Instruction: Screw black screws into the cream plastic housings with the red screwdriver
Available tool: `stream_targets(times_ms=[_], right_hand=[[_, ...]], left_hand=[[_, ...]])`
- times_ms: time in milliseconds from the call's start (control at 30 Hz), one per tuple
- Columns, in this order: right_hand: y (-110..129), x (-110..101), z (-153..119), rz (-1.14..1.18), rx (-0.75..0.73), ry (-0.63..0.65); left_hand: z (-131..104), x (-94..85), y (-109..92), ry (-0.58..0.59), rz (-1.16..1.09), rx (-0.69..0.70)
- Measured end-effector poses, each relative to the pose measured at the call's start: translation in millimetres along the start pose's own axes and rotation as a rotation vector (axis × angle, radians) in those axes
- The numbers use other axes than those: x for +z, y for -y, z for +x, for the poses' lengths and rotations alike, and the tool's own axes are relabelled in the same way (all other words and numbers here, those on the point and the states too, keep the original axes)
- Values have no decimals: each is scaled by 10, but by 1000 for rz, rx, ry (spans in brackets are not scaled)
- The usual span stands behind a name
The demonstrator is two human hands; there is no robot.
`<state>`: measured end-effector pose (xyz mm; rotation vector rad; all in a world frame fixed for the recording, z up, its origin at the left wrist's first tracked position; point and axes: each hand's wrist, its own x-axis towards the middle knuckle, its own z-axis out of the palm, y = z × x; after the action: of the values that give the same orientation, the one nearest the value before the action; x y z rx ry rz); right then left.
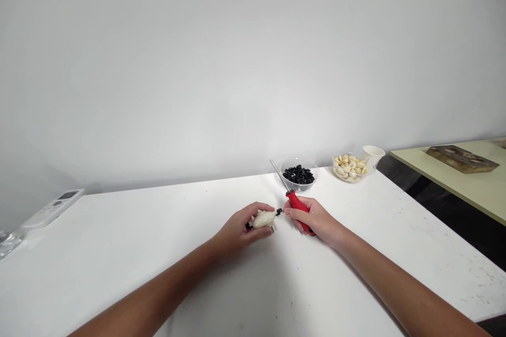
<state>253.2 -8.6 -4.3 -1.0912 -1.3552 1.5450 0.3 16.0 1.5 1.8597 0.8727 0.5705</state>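
My left hand [245, 225] is closed round a cream-coloured rounded plastic piece [264, 219], just above the white table [138, 231]. A small black part [279, 211] sticks out of its right end, and more black shows at its left end. In my right hand [312, 217] lies a screwdriver [299, 205] with a red handle, its metal shaft pointing up and to the left. The thumb and fingertips of that hand are close to the small black part; whether they touch it I cannot tell.
Behind the screwdriver stands a clear bowl of small black pieces [299, 174]. To its right are a clear bowl of cream pieces [350, 167] and a white cup [373, 154]. A remote control [55, 208] lies at left. A greenish table [446, 179] bears a brownish block [461, 159].
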Motion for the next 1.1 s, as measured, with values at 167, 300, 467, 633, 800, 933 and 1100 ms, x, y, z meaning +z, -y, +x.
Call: stream_targets(times_ms=[167,300,467,633,800,933,1100], right_hand=[[41,-104,-61,-84,-28,-103],[34,-126,-59,-253,-75,-196],[-5,-9,-6,-177,-4,-151],[-23,71,-17,-194,-75,-74],[-14,62,-43,-187,-116,-35],[-3,43,-52,-173,-89,-2],[-17,20,-42,-167,-72,13]], left_hand=[[19,15,17,-319,-44,-94],[33,21,29,-414,-1,-127],[-4,72,66,-278,240,152],[-20,91,78,-128,437,395],[-7,73,91,-95,467,466],[-4,63,78,-65,458,475],[-3,66,44,-40,419,422]])
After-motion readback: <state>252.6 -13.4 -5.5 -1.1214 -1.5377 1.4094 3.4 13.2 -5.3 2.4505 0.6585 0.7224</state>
